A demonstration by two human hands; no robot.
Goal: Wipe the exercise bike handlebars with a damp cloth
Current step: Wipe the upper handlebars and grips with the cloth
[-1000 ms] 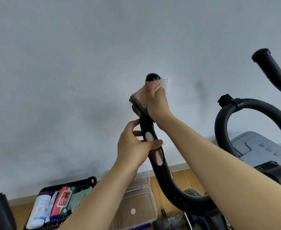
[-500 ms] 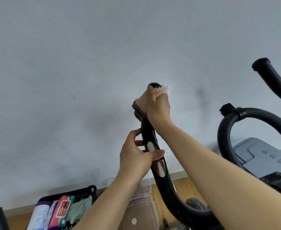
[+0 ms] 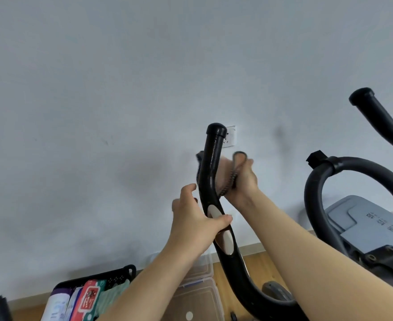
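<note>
The left hand grips the upright black handlebar at mid-height, its thumb curled across the front. Just above it, the right hand pinches a pinkish cloth against the bar's right side. The cloth seems to wrap behind the bar, though blur makes that uncertain.

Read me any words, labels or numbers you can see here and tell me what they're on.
Grey plastic bike console: dark printed characters, too blurred to read.
Red packet in the black mesh basket: label too blurred to read.
White bottle beside it: print too blurred to read.
No text can be quoted.
</note>
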